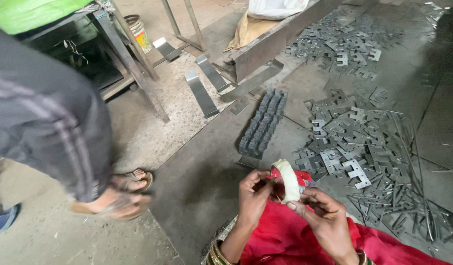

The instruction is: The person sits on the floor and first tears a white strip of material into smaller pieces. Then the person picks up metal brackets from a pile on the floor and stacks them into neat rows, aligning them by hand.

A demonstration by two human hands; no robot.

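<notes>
I see my left hand [253, 196] and my right hand [322, 221] both pinching one white roll of tape [288, 180], held over my red cloth [285, 235]. Just past it, one neat row of stacked metal pieces [263, 122] stands on the dark steel sheet [202, 181] that covers the floor. Too many loose flat metal plates [354, 142] to count lie toward the sheet's right edge. Three bent metal strips [201, 92] lie near its far edge. Another person's sandalled foot [123, 194] stands on the concrete beside the sheet's left edge.
</notes>
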